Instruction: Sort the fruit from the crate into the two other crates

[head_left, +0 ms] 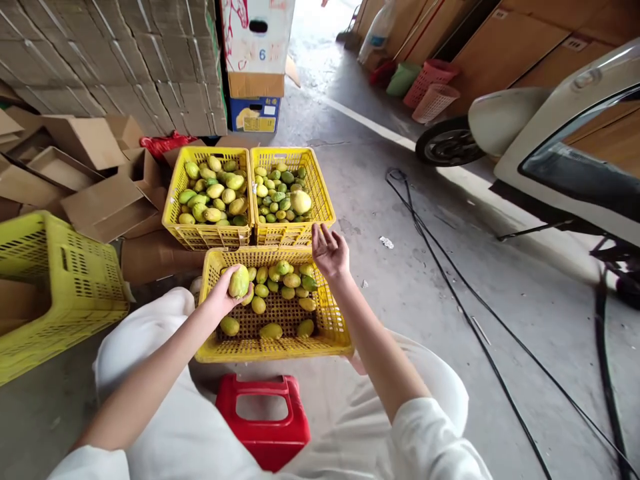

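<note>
Fruit (239, 282) was clamped in the left hand (223, 294), over the left of the partly filled near crate (280, 355); the right hand (331, 254) was open, and the far left crate (213, 237) and far right crate (290, 235) held more.

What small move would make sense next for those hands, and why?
Probably the left hand should move forward and set its green-yellow fruit in the back-left crate of fruit: the fruits there look closer to it in size than most in the back-right crate. The right hand is open and holds nothing.
</note>
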A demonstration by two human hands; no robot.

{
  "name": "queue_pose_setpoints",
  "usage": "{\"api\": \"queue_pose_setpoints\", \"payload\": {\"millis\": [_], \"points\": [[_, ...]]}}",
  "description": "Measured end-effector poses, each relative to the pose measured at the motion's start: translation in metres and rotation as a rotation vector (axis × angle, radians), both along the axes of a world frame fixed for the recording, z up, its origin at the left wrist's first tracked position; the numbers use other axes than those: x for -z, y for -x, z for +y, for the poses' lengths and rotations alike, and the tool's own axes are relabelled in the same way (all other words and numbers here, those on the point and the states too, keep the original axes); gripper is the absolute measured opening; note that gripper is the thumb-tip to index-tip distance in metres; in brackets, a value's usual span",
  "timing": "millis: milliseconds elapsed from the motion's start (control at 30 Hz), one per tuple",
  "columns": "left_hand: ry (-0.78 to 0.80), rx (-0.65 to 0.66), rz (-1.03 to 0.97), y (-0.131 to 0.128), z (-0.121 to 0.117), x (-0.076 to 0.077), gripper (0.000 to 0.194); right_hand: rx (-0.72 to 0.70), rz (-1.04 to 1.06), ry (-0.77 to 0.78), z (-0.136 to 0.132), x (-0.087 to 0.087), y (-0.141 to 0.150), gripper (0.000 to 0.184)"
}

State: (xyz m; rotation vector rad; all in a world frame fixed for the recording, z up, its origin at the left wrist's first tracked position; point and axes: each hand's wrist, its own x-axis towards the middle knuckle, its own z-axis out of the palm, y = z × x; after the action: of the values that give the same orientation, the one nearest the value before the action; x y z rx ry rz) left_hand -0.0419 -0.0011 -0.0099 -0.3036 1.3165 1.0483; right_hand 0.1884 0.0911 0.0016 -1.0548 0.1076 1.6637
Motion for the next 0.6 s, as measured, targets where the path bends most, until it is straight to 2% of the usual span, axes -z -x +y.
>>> {"api": "queue_pose_setpoints", "payload": {"millis": [67, 267, 333, 400, 433, 500, 600], "points": [[0.000, 0.004, -0.006, 0.003, -0.001, 0.003, 0.008, 0.090, 0.057, -0.021, -0.015, 0.004, 0.003, 0.030], [0.042, 0.027, -0.035, 0.002, -0.027, 0.024, 0.011, -0.060, 0.083, 0.232, -0.124, 0.054, 0.010, 0.032], [0.106, 0.013, -0.014, 0.002, -0.033, 0.031, 0.010, -0.085, 0.106, 0.285, -0.156, 0.064, 0.006, 0.031], [0.123, -0.017, 0.012, 0.006, -0.026, 0.031, 0.011, -0.081, 0.126, 0.321, -0.182, 0.067, -0.001, 0.029], [0.100, -0.036, 0.021, 0.010, -0.017, 0.027, 0.014, -0.068, 0.134, 0.334, -0.191, 0.067, -0.005, 0.028], [-0.010, -0.085, 0.036, 0.021, 0.014, 0.007, 0.018, -0.038, 0.152, 0.346, -0.205, 0.063, -0.014, 0.027], [-0.292, -0.164, 0.053, 0.041, 0.071, -0.043, 0.026, 0.011, 0.173, 0.347, -0.214, 0.056, -0.025, 0.026]]}}
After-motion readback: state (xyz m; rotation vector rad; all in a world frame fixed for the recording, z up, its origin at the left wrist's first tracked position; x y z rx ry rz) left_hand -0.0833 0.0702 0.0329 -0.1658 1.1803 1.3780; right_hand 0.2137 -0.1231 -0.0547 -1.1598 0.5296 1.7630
